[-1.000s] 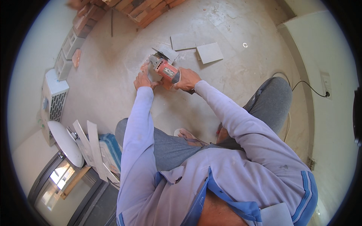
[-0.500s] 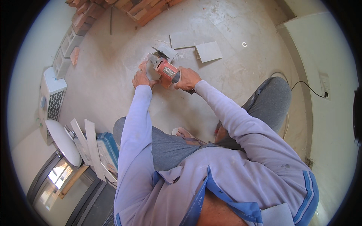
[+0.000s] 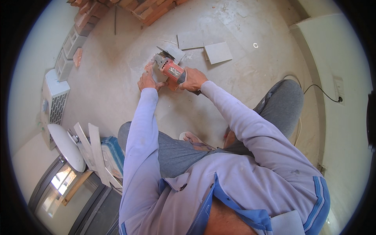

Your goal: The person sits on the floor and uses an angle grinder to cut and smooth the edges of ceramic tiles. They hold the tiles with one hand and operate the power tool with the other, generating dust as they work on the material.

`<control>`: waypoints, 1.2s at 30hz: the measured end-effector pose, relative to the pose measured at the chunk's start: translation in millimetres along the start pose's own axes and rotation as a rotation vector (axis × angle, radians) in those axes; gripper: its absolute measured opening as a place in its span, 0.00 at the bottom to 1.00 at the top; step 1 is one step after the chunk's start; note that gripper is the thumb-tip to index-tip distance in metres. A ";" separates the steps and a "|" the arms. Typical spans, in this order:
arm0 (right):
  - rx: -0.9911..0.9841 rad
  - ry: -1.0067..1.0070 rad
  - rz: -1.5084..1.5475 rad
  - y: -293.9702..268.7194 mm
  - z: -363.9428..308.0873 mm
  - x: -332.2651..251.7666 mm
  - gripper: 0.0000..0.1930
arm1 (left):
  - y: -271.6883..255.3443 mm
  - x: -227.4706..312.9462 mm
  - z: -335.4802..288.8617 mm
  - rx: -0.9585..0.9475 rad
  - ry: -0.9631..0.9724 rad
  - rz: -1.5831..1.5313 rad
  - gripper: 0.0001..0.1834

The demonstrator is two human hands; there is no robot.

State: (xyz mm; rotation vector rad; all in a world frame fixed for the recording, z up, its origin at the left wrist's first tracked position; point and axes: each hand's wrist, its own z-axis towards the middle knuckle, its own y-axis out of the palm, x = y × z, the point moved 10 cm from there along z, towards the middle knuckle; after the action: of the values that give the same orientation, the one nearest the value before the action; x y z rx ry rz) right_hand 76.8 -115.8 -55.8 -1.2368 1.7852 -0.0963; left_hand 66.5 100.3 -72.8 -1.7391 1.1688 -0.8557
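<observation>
My right hand [image 3: 194,79] is wrapped round the rear body of a red and grey angle grinder [image 3: 171,69]. Its dark disc [image 3: 166,53] stands at the far end, tilted, close to a small grey tile piece [image 3: 176,53] on the floor. To the left of the grinder, my left hand [image 3: 147,81] is low, fingers bent forward and thumb toward the tool. What it presses or grips is mostly hidden. Orange brick [image 3: 172,84] shows below the grinder, between my hands, and reddish material lies at my left fingertips.
Grey tiles [image 3: 218,53] lie beyond on the dusty floor. Stacked bricks [image 3: 149,11] stand at the far edge, concrete blocks [image 3: 73,42] along the left wall. A white basin [image 3: 66,147] and blue case [image 3: 111,152] are at left. A black cord [image 3: 319,88] runs to the right wall's socket.
The grinder and my right hand have shifted very slightly left and away from me. My left hand keeps its place. The view itself has moved a little.
</observation>
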 end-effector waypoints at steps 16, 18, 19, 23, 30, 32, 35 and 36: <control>0.014 -0.015 0.020 -7.6 -19.4 -1.8 0.34 | -9.5 4.5 -1.9 -0.038 -0.041 0.039 0.69; 0.009 -0.002 0.004 -5.7 -18.9 1.9 0.34 | -7.5 4.0 -2.3 -0.035 -0.038 0.039 0.68; 0.008 0.003 -0.003 -5.2 -18.5 3.4 0.34 | -7.2 4.7 -2.9 -0.022 -0.028 0.037 0.68; 0.018 0.000 -0.006 -4.6 -19.4 6.6 0.34 | -7.9 5.8 -3.1 0.006 -0.017 0.026 0.65; 0.023 0.000 -0.005 -6.0 -26.9 7.5 0.33 | -1.1 4.1 -1.6 -0.043 0.003 0.032 0.61; 0.018 0.003 0.000 -5.9 -26.7 8.2 0.33 | -1.6 3.2 -1.8 -0.029 -0.007 0.040 0.60; 0.012 0.002 0.002 -3.9 -25.3 8.1 0.34 | -0.9 -0.4 -0.2 -0.027 -0.038 0.042 0.63; 0.018 -0.001 -0.003 -3.5 -24.4 8.2 0.34 | -0.1 -1.2 0.4 -0.012 -0.033 0.042 0.63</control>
State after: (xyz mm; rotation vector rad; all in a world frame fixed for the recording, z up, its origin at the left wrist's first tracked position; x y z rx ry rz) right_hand 61.3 -133.8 -45.4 -1.2269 1.7783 -0.1134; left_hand 66.4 101.6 -73.0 -1.7260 1.1871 -0.7930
